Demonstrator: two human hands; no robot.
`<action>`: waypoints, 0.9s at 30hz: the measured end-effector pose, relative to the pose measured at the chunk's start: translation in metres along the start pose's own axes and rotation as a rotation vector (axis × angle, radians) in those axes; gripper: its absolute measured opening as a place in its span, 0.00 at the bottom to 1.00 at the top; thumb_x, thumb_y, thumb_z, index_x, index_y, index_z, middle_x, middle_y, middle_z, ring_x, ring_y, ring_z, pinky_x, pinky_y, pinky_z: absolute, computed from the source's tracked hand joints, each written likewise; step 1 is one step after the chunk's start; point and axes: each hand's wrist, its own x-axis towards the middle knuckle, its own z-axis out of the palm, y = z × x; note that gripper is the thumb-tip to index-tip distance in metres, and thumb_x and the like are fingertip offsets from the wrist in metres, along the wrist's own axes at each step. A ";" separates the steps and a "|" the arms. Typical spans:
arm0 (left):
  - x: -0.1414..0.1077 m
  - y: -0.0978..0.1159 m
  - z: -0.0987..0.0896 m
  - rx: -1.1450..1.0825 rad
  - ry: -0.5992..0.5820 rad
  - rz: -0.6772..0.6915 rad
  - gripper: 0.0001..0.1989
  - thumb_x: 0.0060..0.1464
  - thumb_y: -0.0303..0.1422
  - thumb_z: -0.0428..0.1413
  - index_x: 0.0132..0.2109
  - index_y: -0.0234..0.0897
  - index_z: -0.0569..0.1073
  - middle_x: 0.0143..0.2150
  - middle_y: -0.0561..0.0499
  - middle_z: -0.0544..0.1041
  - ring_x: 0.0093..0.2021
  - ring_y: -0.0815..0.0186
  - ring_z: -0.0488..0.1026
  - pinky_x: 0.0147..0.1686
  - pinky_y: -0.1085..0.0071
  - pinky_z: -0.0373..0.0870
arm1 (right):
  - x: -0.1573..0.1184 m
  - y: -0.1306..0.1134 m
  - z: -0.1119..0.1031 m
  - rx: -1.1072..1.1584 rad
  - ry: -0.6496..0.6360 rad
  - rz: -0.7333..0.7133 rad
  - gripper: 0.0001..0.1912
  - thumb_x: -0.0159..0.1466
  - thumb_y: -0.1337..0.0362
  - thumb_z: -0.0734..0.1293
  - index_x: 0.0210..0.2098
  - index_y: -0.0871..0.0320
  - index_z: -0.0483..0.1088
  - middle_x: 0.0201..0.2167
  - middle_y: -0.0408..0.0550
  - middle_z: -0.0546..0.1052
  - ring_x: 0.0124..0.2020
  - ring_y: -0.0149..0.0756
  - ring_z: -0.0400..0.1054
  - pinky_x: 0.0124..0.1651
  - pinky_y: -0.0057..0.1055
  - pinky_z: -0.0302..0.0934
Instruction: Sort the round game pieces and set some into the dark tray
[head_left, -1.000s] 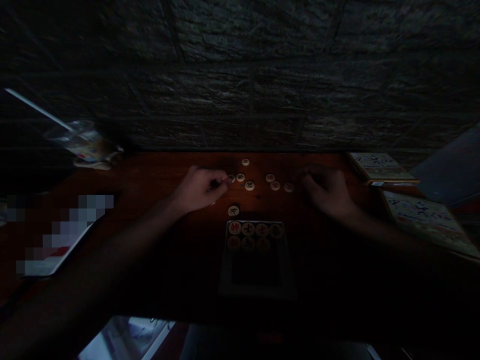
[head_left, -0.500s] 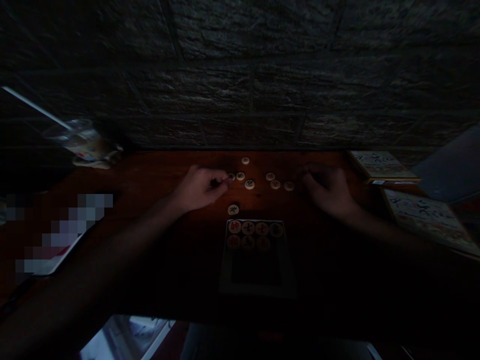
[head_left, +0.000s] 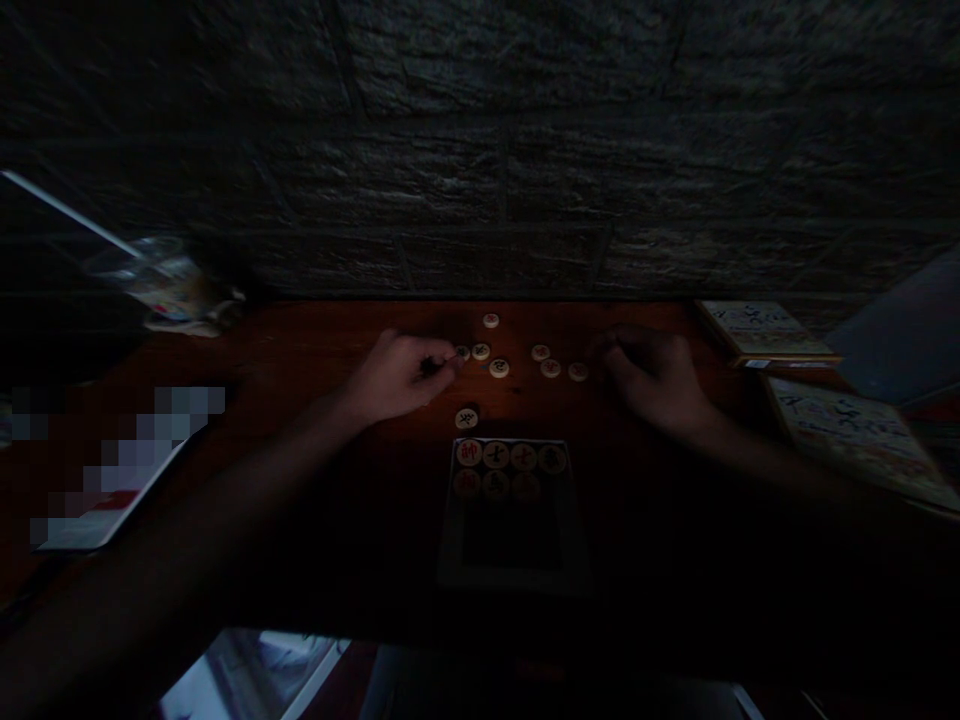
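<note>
My left hand (head_left: 407, 373) is closed in a pinch, thumb and index fingertips on the edge of a xiangqi piece (head_left: 464, 353) that lies on the table. Right beside that piece are two black-marked ones (head_left: 481, 352). My right hand (head_left: 655, 373) rests on the table with curled fingers, partly lost in shadow; what they may hold is hidden. Nearest to it is a red-marked piece (head_left: 577, 371), with two more (head_left: 550, 368) to its left. In front of me an open box (head_left: 448, 540) holds several pieces in two rows, and one black-marked piece (head_left: 466, 418) lies just beyond it.
A single red-marked piece (head_left: 490, 320) lies near the stone wall (head_left: 480, 180). Two flat printed boxes (head_left: 769, 330) are at the right. On the left stand a plastic cup (head_left: 169, 285) with a straw and a blurred-out flat item (head_left: 135, 485). The light is very dim.
</note>
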 end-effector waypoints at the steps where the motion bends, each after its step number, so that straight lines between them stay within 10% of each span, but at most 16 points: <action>1: 0.000 0.000 0.000 0.003 0.000 0.000 0.12 0.63 0.34 0.55 0.34 0.36 0.80 0.26 0.52 0.80 0.25 0.69 0.74 0.29 0.73 0.67 | 0.000 -0.001 0.000 0.002 -0.002 0.001 0.13 0.69 0.60 0.64 0.32 0.54 0.77 0.26 0.48 0.79 0.27 0.40 0.74 0.31 0.36 0.65; 27: 0.001 0.002 -0.001 0.018 -0.015 -0.011 0.13 0.62 0.35 0.54 0.33 0.36 0.80 0.25 0.53 0.80 0.25 0.69 0.73 0.28 0.73 0.66 | 0.001 -0.004 0.000 0.009 -0.001 0.009 0.13 0.68 0.58 0.64 0.28 0.53 0.74 0.27 0.49 0.81 0.28 0.42 0.75 0.31 0.37 0.65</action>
